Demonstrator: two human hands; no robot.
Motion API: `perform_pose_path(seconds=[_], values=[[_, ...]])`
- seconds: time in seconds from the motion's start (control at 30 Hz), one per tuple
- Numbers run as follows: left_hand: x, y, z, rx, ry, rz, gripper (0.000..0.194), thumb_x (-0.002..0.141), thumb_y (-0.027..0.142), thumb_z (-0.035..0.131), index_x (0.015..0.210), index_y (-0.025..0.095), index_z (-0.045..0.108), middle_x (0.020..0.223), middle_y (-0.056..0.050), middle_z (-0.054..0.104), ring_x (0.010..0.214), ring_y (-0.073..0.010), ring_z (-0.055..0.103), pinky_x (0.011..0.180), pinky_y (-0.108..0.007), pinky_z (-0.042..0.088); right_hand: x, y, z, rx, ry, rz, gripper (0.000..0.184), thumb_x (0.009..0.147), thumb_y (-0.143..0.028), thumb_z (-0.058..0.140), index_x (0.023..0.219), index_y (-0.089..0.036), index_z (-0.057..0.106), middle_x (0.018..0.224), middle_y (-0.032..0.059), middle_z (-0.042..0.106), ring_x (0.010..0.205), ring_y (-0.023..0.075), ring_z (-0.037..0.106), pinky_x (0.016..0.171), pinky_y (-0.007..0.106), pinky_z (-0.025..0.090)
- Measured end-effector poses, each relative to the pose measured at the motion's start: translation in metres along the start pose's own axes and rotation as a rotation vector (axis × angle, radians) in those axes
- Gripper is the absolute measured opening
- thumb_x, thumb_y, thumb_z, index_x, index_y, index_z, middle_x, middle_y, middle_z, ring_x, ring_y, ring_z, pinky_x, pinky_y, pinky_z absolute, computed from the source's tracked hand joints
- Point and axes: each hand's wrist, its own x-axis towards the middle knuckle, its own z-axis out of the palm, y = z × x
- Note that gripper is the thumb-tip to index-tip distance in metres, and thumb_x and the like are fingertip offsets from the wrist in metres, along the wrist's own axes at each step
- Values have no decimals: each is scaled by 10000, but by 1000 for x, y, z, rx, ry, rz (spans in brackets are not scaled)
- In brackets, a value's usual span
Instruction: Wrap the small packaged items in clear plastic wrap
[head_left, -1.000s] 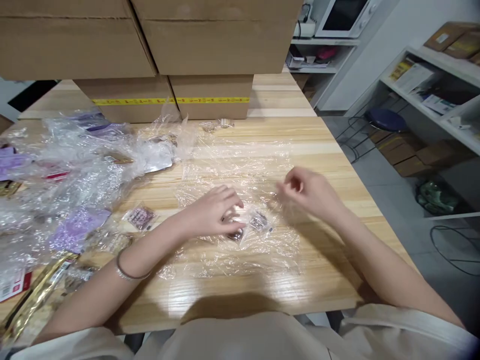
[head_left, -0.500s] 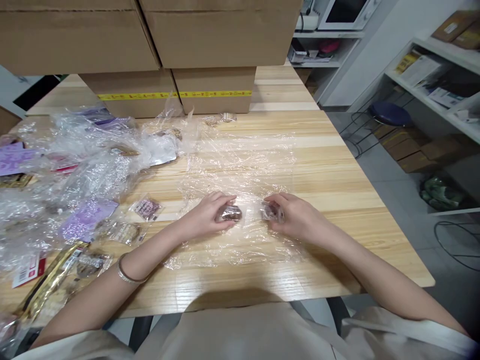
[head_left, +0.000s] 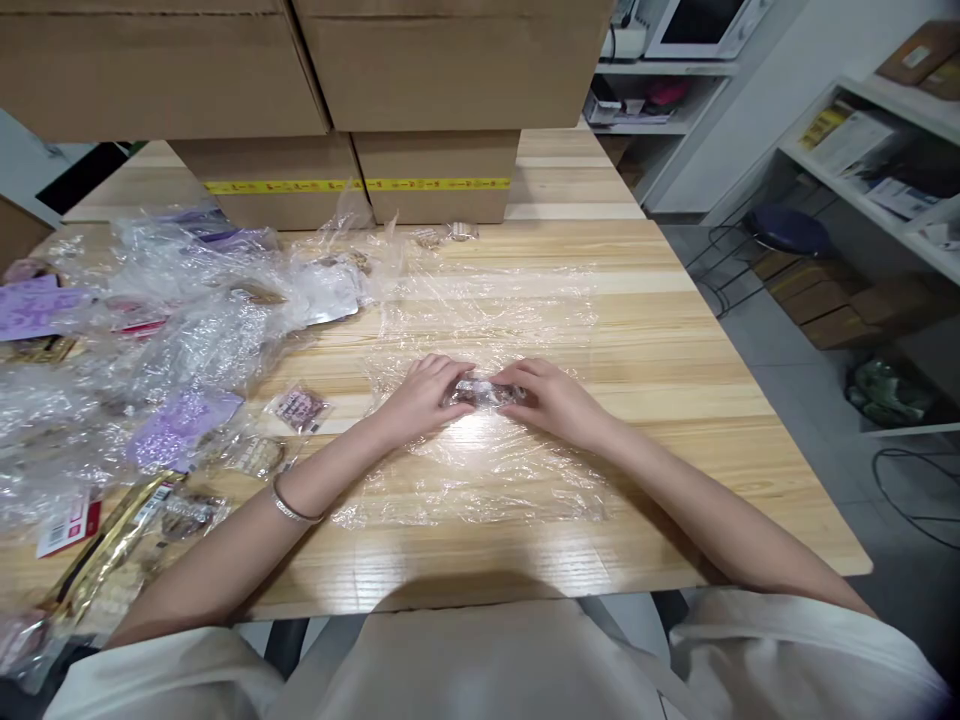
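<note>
My left hand [head_left: 429, 398] and my right hand [head_left: 550, 402] face each other over the middle of the table. Each has thumb and fingers closed on a small dark packet in clear wrapping. The two packets [head_left: 486, 391] stand side by side, pressed together between my hands; my fingers cover their outer ends. Under them lies a spread sheet of thin clear plastic film [head_left: 480, 485], wrinkled and shiny. Left of my left hand, a packet with reddish-purple contents [head_left: 298, 408] lies flat on the wood, apart from the film.
A heap of crumpled clear plastic [head_left: 202, 330] with purple pouches [head_left: 184, 425] covers the table's left side. Nearer me are a wrapped biscuit-like packet [head_left: 257, 455] and a gold strip [head_left: 112, 545]. Stacked cardboard boxes [head_left: 442, 75] stand at the back. The table's right edge drops to the floor.
My right hand came in from the right and took a dark packet, while my left hand closed on the other. Both hands then moved together and slightly away from me, bringing the packets side by side.
</note>
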Motion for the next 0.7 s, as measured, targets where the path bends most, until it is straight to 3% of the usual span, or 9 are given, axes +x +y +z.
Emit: perform_pose_path(seconds=[0.17,0.27,0.37,0.5,0.6,0.7], values=[[-20,19,-12,121,69,96,467,967,521,511,1309,203,520,1282,-121,534,1223,-299,445,1045,-470,380,-26,-15,-16,-119,21,-12,530,908,-388,652,1404,-264,511,1441,154,506,1315,334,480,1054,554,432],[-42,37,-17,182,-86,225,401,945,572,518,1046,192,599,1116,-98,569,1063,-270,499,919,-422,446,-48,-33,-26,-81,-95,-86,507,890,-436,660,1346,-241,554,1323,138,602,1214,298,564,1005,500,489],[-64,53,-14,315,-229,249,408,866,580,624,916,177,594,1011,-98,581,961,-274,515,844,-425,460,-68,-45,-23,-56,-238,-145,501,839,-440,705,1273,-206,616,1235,121,669,1142,282,622,991,475,517],[-83,58,-4,468,-277,241,166,861,284,614,989,179,599,1063,-105,618,1065,-306,534,926,-461,436,-85,-47,-3,-179,-216,-209,469,874,-197,608,1340,-151,590,1363,136,627,1295,283,560,1091,472,469],[-91,52,-3,546,-244,231,320,834,56,501,1115,188,578,1188,-99,618,1214,-287,506,1065,-465,366,-92,-45,5,-297,-182,-235,488,897,-55,514,1379,-124,556,1406,134,602,1342,265,528,1098,436,477],[-97,42,-13,658,-198,152,461,794,-44,417,1179,159,570,1262,-124,598,1277,-298,481,1125,-496,321,-93,-43,0,-331,-163,-203,477,918,-33,485,1378,-142,552,1379,137,622,1285,262,583,1058,445,513]])
